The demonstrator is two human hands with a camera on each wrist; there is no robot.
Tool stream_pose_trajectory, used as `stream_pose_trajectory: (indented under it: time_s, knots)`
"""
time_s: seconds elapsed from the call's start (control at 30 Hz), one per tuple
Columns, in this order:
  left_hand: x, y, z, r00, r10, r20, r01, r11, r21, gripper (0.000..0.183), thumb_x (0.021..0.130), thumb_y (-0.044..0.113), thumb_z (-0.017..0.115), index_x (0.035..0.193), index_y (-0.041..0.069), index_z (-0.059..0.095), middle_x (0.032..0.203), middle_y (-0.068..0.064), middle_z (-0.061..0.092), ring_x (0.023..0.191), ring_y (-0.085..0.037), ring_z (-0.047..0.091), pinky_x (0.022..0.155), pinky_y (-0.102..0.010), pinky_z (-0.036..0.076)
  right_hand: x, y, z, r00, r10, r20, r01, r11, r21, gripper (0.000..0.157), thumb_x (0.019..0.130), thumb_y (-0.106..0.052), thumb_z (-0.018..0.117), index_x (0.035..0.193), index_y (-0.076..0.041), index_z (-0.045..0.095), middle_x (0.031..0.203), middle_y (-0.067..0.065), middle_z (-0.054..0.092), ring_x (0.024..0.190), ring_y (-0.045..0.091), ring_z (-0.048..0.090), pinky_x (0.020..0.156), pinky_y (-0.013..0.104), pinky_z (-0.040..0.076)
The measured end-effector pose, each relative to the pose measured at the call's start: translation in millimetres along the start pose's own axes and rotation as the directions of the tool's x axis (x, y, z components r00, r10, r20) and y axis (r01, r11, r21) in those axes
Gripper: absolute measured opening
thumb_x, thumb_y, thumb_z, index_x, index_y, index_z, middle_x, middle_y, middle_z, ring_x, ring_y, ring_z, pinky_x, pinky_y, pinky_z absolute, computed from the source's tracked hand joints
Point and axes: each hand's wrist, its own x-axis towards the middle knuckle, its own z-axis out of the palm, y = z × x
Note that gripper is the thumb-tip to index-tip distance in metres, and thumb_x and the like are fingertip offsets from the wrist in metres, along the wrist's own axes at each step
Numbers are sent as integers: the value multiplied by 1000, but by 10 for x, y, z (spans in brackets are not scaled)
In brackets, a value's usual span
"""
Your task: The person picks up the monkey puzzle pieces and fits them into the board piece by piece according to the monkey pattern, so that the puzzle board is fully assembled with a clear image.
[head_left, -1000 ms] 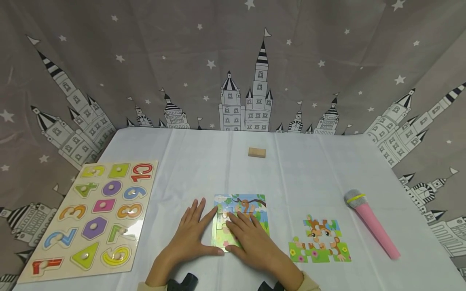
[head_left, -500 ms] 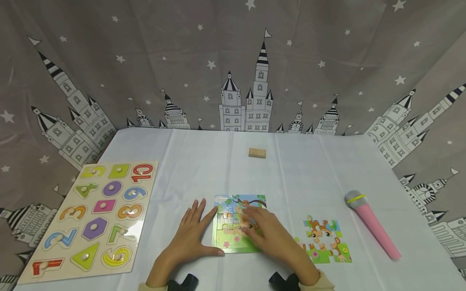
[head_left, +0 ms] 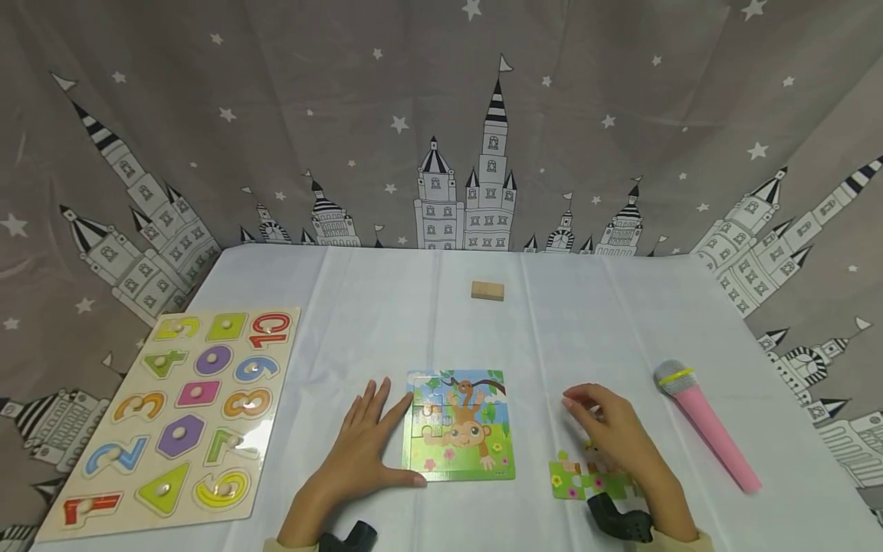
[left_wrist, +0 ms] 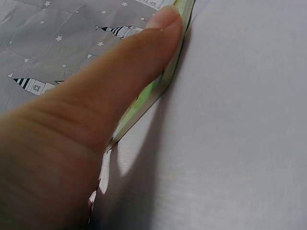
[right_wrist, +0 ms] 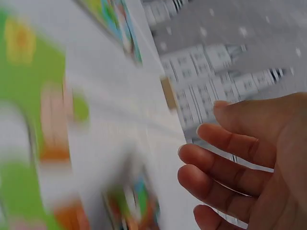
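touching the monkey jigsaw board (head_left: 476,452) on the white tablecloth (head_left: 386,330) with the left hand (head_left: 359,452), spread at its nine o'clock; hovering with the right hand (head_left: 612,429), loosely bent and unburdened, over loose monkey jigsaw pieces (head_left: 569,483) at the board's four o'clock; showing a pink-handled microphone (head_left: 713,437) farther out at three, a number-and-shape peg puzzle (head_left: 96,484) at nine, a wooden block (head_left: 487,290) at twelve.

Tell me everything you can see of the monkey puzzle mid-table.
The puzzle is a squarish board with a pale edge, perhaps wood. It shows a brown monkey with flowers below, on green and blue. Jigsaw outlines mark its upper left; whether pieces sit there is unclear. It lies flat on the white cloth, the left grip with its thumb at the near edge and index fingertip at the left edge.
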Motion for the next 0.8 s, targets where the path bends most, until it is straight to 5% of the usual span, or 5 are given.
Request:
stream_pose_trajectory:
  time_s: [0.2, 0.4, 0.8]
  knots:
    - [-4, -5, -3, 999, -18, 29, 18, 1000, 4, 114, 48, 73, 69, 142, 23, 30, 152, -16, 11, 141, -36, 3, 113, -52, 6, -53, 239, -221, 998, 59, -20, -60, 996, -60, 28, 91, -29, 54, 105, -7, 63, 92, 2, 66, 78, 9, 58, 63, 20, 48]
    - [-1, 0, 5, 1000, -10, 10, 10, 1000, -3, 114, 47, 71, 70, 142, 23, 31, 152, -16, 13, 141, -36, 5, 112, -52, 7, -73, 346, -284, 996, 94, 3, -93, 991, -98, 31, 90, -28, 55, 109, -4, 60, 95, 8, 66, 83, 18, 62, 69, 34, 51]
    - [1, -11, -3, 999, -22, 31, 22, 1000, 6, 114, 48, 73, 69, 143, 23, 29, 153, -15, 10, 141, -35, 2, 113, -51, 6, -145, 372, -242, 996, -1, 88, 17, 983, -180, 41, 82, -29, 66, 112, -2, 61, 100, 7, 58, 85, 15, 51, 72, 34, 47]
